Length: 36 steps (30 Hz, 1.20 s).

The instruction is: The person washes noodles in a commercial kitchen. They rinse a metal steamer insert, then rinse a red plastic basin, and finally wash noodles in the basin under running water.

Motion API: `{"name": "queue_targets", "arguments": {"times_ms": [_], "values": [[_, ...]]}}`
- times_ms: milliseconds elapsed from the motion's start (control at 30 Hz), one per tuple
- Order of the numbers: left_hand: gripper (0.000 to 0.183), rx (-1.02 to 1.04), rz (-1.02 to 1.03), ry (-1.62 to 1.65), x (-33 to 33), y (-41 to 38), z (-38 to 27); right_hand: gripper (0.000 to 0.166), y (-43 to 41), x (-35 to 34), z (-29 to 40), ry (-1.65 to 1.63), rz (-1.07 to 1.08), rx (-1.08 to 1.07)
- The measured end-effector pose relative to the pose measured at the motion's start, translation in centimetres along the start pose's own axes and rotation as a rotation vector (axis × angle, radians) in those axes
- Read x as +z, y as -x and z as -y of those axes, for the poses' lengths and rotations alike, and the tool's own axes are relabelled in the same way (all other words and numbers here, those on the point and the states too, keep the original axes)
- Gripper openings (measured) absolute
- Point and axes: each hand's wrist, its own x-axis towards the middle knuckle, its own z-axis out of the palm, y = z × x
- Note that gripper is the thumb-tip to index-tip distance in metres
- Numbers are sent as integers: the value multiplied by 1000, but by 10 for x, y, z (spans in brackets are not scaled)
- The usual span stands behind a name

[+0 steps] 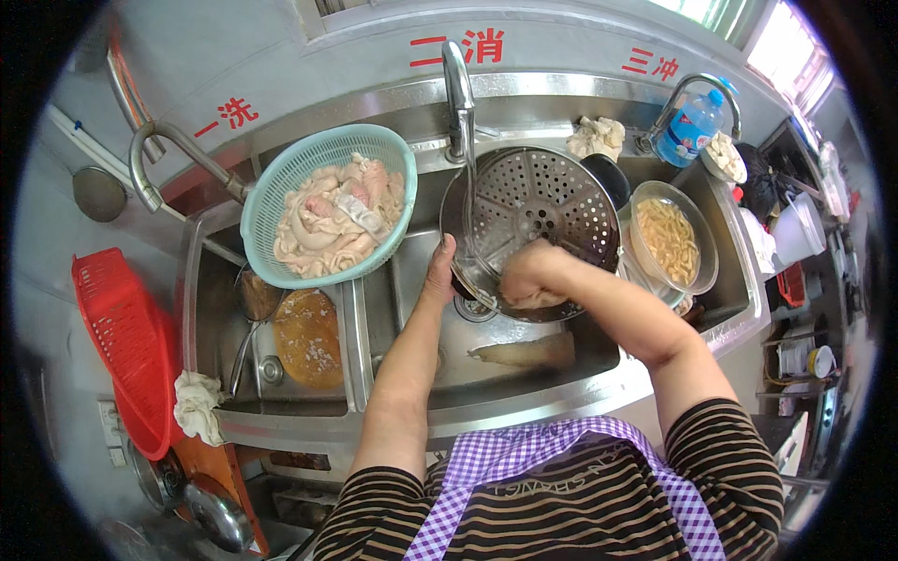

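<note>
A round metal steamer pot with a perforated bottom is tilted over the middle basin, beneath a running faucet. My left hand grips its left rim, thumb up. Inside the lower part of the pot is my right hand, blurred and bent over; whether it holds a cloth or scrubber cannot be told. Water runs down into the pot beside it. A pale green plastic colander of raw, pale, intestine-like meat rests over the sink divider to the left.
The left basin holds a ladle and a brown oval object. At right are a clear bowl of yellowish strips in liquid, a plastic bottle and a crumpled cloth. Red plastic baskets stand left of the sink.
</note>
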Motion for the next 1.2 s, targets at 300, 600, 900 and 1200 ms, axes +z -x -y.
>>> {"name": "queue_targets", "arguments": {"times_ms": [300,600,900,1200], "values": [[83,-42,-6,-9,8,-8,-4,26,-16,1,-6,-462,-212,-57],[81,-210,129,43,-30,-22,3,33,-1,15,32,-303,-360,-134],[62,78,-56,-95,-2,4,-22,31,7,-13,25,-306,-419,-47],[52,90,-73,-212,14,16,-50,30,10,-10,20,-39,-218,-188]]}}
